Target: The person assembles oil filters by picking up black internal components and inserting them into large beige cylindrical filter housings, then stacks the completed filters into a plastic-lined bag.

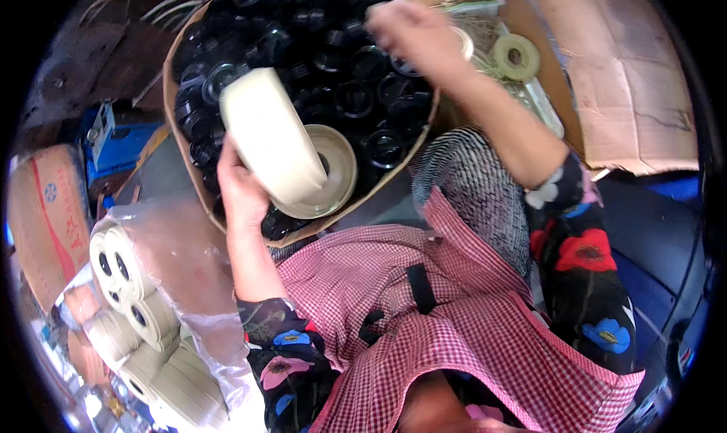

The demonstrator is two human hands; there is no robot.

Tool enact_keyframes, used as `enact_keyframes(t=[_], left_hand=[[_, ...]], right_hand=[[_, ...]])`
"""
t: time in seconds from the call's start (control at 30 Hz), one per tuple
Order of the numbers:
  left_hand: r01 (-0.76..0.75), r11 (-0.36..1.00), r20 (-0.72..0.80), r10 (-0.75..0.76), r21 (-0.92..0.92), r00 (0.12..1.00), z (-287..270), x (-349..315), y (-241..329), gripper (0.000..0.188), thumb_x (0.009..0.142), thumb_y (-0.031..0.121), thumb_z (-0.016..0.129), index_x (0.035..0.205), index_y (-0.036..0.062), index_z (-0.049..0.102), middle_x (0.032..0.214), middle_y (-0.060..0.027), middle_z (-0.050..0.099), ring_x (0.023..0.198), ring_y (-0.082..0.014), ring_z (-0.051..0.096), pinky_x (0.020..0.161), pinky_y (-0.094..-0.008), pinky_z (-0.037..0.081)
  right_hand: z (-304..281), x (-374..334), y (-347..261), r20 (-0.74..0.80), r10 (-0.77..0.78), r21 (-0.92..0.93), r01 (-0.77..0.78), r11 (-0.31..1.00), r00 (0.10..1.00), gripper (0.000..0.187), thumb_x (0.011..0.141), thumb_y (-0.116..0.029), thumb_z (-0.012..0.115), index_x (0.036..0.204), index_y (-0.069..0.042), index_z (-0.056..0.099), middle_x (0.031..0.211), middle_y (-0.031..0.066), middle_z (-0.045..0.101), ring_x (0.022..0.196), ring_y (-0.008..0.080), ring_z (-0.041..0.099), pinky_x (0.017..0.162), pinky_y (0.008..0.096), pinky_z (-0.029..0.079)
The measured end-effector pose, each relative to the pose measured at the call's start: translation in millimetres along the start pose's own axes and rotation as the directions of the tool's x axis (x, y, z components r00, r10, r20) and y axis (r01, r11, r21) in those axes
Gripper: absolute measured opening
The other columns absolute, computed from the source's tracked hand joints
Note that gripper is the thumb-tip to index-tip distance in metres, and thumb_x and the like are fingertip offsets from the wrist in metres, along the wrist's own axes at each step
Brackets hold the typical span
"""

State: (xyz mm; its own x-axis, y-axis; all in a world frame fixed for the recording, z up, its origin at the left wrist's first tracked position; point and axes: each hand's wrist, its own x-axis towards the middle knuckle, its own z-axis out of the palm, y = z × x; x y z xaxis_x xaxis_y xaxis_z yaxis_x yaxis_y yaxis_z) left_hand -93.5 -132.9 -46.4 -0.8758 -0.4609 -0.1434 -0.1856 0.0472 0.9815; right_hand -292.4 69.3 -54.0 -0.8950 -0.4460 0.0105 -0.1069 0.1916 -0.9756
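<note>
The left hand [242,187] is curled, gripping the lower left edge of a thick cream-coloured round roll [270,130] left of the frame's centre. The roll is tilted, its long axis running from upper left to lower right, overlapping a pale flanged disc [342,172]. The right hand [420,38], blurred at upper centre, has bent fingers; whether it holds anything cannot be told. Behind, glossy black round plastic parts [354,98] fill a brown cardboard box [168,92]; more cream rolls [155,319] sit at lower left.
</note>
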Motion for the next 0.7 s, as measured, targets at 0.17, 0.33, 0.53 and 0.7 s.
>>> enact_keyframes(t=[0.17,0.33,0.53,0.7], left_hand=[[-0.429,0.563,0.434,0.135,0.706,0.891,14.4,-10.6,2.2,0.053,0.06,0.014,0.07,0.111,0.0051,0.058,0.108,-0.0129,0.056,0.103,-0.0301,0.049,0.091,-0.038,0.041],[-0.264,0.513,0.351,-0.079,0.817,0.933,18.4,-10.0,-14.9,0.051,0.064,0.015,0.069,0.112,0.0033,0.056,0.111,-0.0138,0.054,0.108,-0.0307,0.047,0.093,-0.0387,0.039],[0.174,0.905,-0.18,-0.11,0.389,0.977,-2.0,33.5,-16.2,0.021,0.084,0.011,0.062,0.102,0.0008,0.059,0.092,-0.0055,0.061,0.079,-0.0108,0.056,0.07,-0.0237,0.046],[0.201,0.768,-0.217,-0.083,0.608,0.973,-22.7,71.0,-69.2,0.038,0.079,0.022,0.067,0.105,-0.0035,0.055,0.092,-0.0094,0.063,0.081,-0.0152,0.056,0.075,-0.0267,0.045]], right_hand=[[-115.6,27.0,124.8,-0.238,-0.257,-0.469,0.121,0.875,0.937,0.031,0.089,-0.03,0.056,0.102,-0.003,0.062,0.084,0.0005,0.061,0.074,0.0091,0.053,0.07,0.0244,0.044],[-242.7,0.6,242.5,0.118,0.073,-0.993,0.115,0.034,0.99,0.038,0.077,-0.025,0.061,0.11,-0.007,0.056,0.109,0.0121,0.058,0.107,0.0289,0.051,0.084,0.0387,0.042],[-275.8,-1.4,280.8,0.055,0.493,-0.945,0.204,-0.254,0.868,0.058,0.071,-0.01,0.065,0.124,-0.002,0.042,0.131,0.0104,0.044,0.126,0.0254,0.034,0.099,0.0401,0.031],[-291.0,16.1,328.2,0.058,0.547,-0.772,0.385,-0.506,0.835,0.053,0.084,-0.018,0.05,0.134,-0.006,0.037,0.145,0.0081,0.028,0.137,0.0225,0.017,0.11,0.0381,0.016]])
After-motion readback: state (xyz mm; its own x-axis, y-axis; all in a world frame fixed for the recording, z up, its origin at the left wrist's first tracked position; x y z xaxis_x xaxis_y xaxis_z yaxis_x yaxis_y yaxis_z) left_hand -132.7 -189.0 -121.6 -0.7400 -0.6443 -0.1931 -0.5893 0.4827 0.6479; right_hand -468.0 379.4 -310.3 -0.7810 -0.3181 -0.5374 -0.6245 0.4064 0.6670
